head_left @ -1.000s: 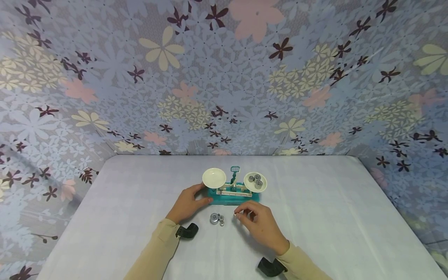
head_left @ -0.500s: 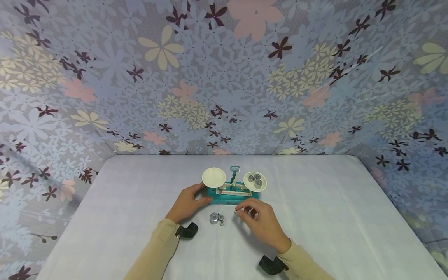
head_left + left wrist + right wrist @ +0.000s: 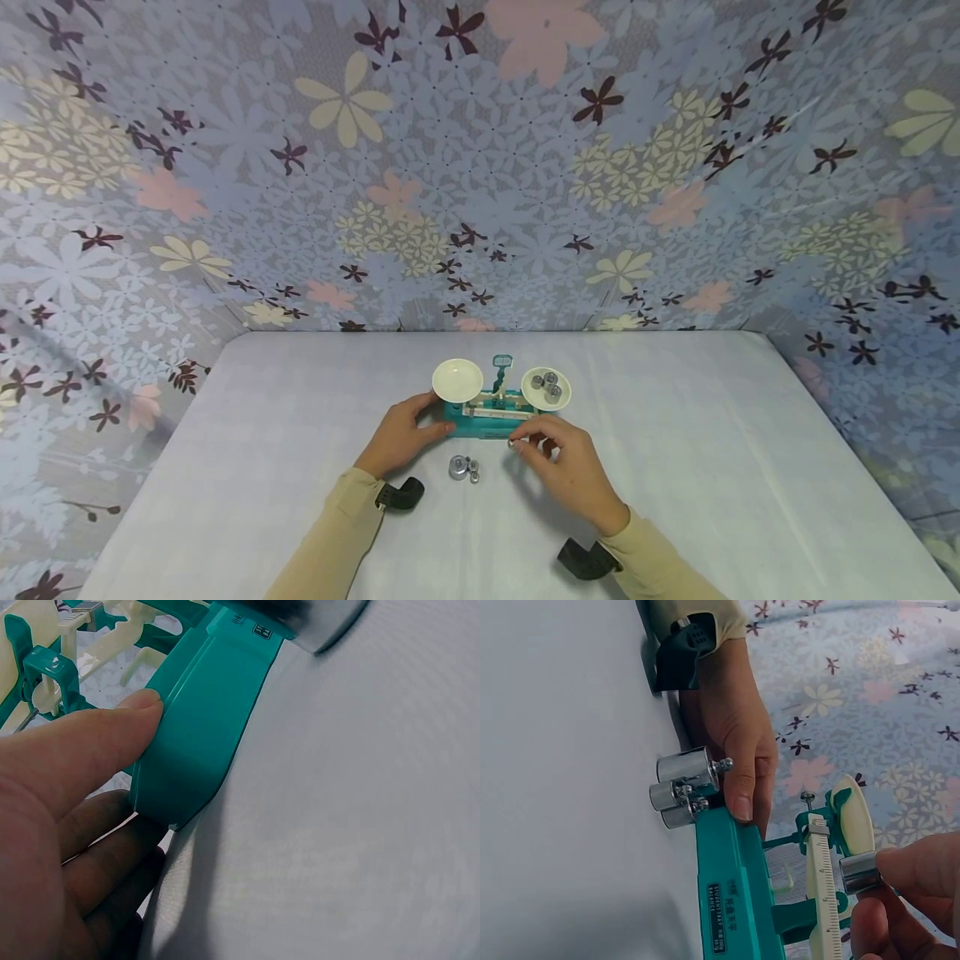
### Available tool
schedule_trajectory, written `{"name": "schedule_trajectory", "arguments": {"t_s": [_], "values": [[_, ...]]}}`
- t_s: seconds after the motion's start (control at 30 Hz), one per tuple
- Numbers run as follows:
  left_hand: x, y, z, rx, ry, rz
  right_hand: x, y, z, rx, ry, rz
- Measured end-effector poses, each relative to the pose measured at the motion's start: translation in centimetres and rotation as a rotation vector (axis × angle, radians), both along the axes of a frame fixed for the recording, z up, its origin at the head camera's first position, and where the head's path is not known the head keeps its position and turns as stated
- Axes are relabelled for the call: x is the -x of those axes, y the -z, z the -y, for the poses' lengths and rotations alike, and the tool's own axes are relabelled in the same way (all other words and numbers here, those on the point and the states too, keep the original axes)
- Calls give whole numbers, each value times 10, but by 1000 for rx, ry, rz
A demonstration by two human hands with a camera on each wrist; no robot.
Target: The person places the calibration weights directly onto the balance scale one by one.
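Note:
A teal balance scale [image 3: 480, 428] stands on the table, with cream pans on top. My left hand [image 3: 401, 438] grips the left end of its base, the thumb on the near top edge and the fingers around the side. Just in front of the base, my right hand [image 3: 566, 468] pinches a small cylindrical metal weight [image 3: 860, 872] between thumb and fingers, held off the table. Three metal weights [image 3: 551, 392] sit in the right pan [image 3: 533, 395]. Nothing lies in the left pan [image 3: 457, 380]. The right fingers' far sides are hidden in the head view.
Several metal weights [image 3: 459, 467], one larger than the others, stand grouped on the white table [image 3: 697, 467] between the hands. Behind the table rises a flower-patterned backdrop [image 3: 480, 167]. A black wrist camera [image 3: 401, 494] is strapped on each forearm.
My right hand has shifted slightly away from me and right, toward the balance scale's base, carrying the weight. The left hand has stayed on the base.

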State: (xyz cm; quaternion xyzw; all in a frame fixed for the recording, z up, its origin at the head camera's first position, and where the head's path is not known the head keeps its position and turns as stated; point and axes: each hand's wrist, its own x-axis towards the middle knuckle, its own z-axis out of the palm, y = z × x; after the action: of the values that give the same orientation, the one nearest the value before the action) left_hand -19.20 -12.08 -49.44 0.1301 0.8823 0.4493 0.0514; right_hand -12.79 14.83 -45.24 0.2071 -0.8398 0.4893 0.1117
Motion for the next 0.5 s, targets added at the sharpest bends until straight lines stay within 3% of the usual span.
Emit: {"name": "schedule_trajectory", "arguments": {"t_s": [0.5], "values": [[0, 2, 1, -14, 5, -6, 4, -4, -4, 31, 1, -35]]}}
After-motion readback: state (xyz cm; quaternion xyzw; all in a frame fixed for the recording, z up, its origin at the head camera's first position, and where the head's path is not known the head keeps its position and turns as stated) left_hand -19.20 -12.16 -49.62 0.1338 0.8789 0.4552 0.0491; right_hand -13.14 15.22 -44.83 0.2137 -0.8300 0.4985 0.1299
